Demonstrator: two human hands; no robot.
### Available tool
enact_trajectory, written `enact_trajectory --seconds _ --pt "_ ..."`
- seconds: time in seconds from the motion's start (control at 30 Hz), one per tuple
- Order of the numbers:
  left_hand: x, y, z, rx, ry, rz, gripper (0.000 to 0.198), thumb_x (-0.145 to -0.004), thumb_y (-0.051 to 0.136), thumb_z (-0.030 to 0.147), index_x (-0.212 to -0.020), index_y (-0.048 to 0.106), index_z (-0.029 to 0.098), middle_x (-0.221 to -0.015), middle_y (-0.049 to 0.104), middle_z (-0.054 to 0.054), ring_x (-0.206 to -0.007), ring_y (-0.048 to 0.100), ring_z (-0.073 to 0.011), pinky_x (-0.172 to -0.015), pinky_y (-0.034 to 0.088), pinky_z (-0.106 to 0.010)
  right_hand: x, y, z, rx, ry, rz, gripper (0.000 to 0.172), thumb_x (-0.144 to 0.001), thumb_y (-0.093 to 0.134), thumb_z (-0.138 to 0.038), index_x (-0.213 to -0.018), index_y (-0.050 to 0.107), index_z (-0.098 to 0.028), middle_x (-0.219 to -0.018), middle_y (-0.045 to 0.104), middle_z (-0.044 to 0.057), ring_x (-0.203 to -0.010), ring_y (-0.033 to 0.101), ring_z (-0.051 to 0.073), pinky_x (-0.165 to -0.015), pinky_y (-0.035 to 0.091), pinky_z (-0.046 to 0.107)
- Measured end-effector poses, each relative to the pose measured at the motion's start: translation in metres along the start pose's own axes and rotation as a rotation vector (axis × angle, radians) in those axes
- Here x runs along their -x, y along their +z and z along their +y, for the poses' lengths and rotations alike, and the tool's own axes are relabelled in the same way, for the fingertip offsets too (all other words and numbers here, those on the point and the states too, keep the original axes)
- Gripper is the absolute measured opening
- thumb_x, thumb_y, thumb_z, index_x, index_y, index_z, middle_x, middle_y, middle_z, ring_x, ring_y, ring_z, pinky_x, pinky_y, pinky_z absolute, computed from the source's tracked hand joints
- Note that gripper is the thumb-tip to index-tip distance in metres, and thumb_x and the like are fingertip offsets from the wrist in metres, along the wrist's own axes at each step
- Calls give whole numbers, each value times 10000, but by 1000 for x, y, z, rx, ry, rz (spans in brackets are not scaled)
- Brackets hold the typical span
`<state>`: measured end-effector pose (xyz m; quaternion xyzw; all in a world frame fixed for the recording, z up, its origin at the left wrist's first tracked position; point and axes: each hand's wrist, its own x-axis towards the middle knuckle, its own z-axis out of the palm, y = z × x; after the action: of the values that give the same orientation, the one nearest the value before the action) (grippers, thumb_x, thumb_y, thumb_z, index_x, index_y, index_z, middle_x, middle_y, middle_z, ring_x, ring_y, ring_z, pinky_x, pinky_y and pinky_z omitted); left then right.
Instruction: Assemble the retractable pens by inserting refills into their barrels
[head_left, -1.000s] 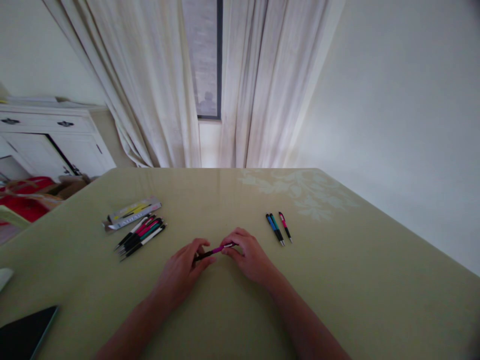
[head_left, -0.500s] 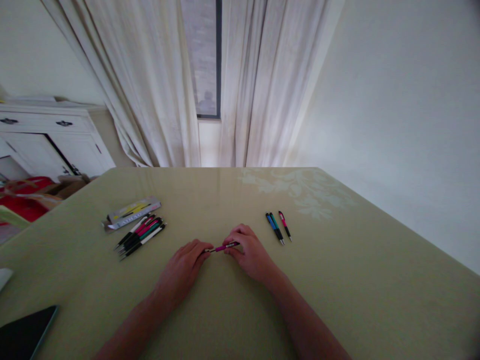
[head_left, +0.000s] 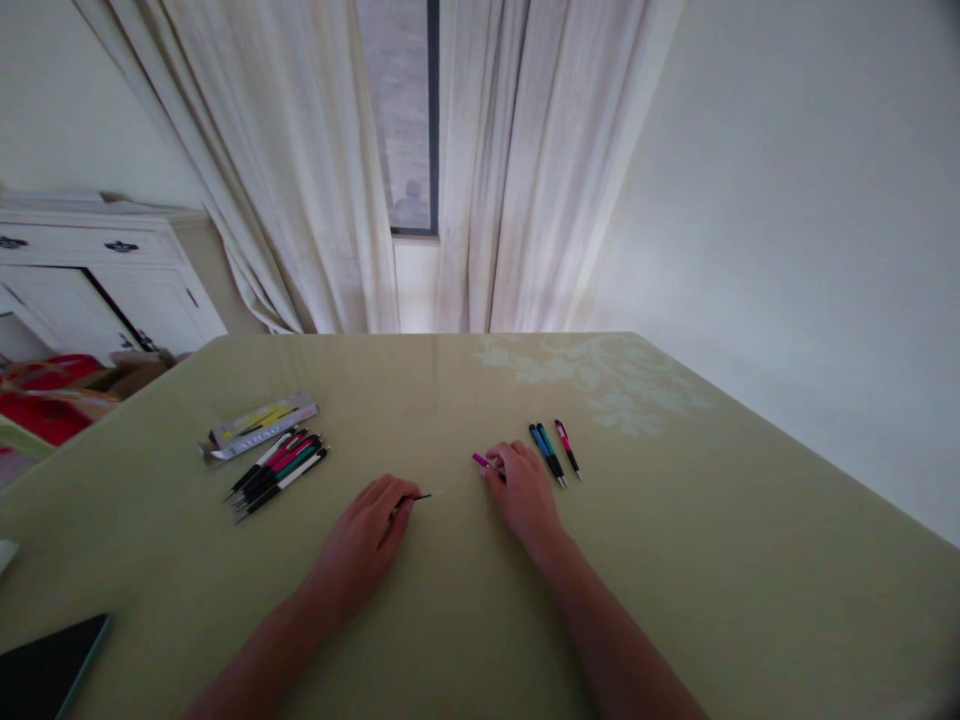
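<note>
My left hand [head_left: 367,528] rests near the middle of the table, its fingers closed on a dark pen part, from which a thin refill [head_left: 424,497] points right. To the right, my right hand [head_left: 523,500] pinches a magenta pen barrel [head_left: 480,460], whose end sticks out to the left of the fingers. The two parts are apart. Just beyond my right hand lie two blue and teal pens [head_left: 547,455] side by side, and a pink and black pen [head_left: 568,449].
A pile of several pens [head_left: 279,472] lies at the left beside an opened pen box [head_left: 262,425]. A dark flat device [head_left: 49,665] sits at the near left corner of the table [head_left: 420,390]. Behind are curtains [head_left: 292,170] and a white cabinet [head_left: 150,290].
My right hand has moved right and slightly away from me with the magenta barrel, which has come apart from the part in my left hand. The thin refill now shows.
</note>
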<state>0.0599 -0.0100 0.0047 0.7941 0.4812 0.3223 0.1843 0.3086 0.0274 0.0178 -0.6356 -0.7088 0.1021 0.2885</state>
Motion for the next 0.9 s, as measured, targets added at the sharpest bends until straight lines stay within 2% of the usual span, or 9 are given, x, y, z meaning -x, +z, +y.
enact_trajectory --seconds 0.1,0.17,0.27,0.33,0.43,0.53,0.7,0.83,0.9 --pt "0 -1 2 -50 7 -9 202 -1051 437 315 -1062 624 240 -1005 688 -56 -958 641 -242 -887 510 -399 4 -3 -11 -66 -138 -7 97 -977 679 -271 -1018 720 -193 -1012 691 78 -992 615 236 -906 458 356" --pt "0 -1 4 -70 18 -15 198 -1043 450 314 -1044 633 239 -984 698 -54 -937 646 -243 -875 510 -398 9 -3 -22 -154 -263 -78 165 -1012 649 -346 -1048 724 -203 -1016 701 59 -999 624 210 -917 456 332" --pt "0 -1 6 -69 16 -23 204 -1039 471 337 -1033 650 240 -982 719 -51 -938 659 -245 -879 514 -393 16 1 -35 -190 -418 -191 160 -1015 656 -350 -1008 732 -209 -976 709 30 -967 637 179 -997 427 335" --pt "0 -1 5 -59 -7 -25 212 -1035 489 365 -1035 662 241 -995 733 -48 -954 669 -246 -890 519 -389 18 3 -38 -152 -463 -226 139 -1010 666 -314 -950 729 -206 -943 706 23 -949 636 178 -1046 398 355" --pt "-2 -3 2 -52 -48 -5 239 -1026 495 397 -1018 676 242 -995 747 -48 -958 681 -249 -897 527 -391 14 1 -32 -82 -428 -222 113 -1009 659 -252 -932 728 -206 -953 702 38 -969 624 197 -989 425 351" --pt "-4 -7 -4 -57 -121 45 274 -1015 480 416 -982 680 232 -954 751 -58 -921 691 -258 -865 535 -400 5 -7 -19 -22 -334 -181 112 -1006 640 -193 -933 726 -200 -979 699 58 -978 613 214 -905 443 343" --pt "-5 -9 -10 -6 -241 69 291 -988 503 460 -957 672 224 -907 757 -59 -846 713 -252 -792 554 -382 0 -13 -8 -16 -225 -117 72 -981 658 -146 -948 708 -186 -1003 704 66 -986 620 217 -908 444 341" --pt "-4 -6 -10 28 -245 102 300 -977 545 455 -1112 690 230 -994 769 -60 -918 729 -245 -853 566 -381 4 -11 -17 -7 -250 -151 77 -984 656 -152 -938 709 -185 -972 696 57 -950 609 212 -881 439 337" --pt "-4 -7 -8 28 -210 117 334 -985 545 451 -1199 691 240 -1012 764 -54 -896 723 -233 -834 570 -366 7 -11 -22 -41 -281 -170 71 -980 667 -151 -932 706 -185 -950 690 48 -935 603 204 -875 437 328"
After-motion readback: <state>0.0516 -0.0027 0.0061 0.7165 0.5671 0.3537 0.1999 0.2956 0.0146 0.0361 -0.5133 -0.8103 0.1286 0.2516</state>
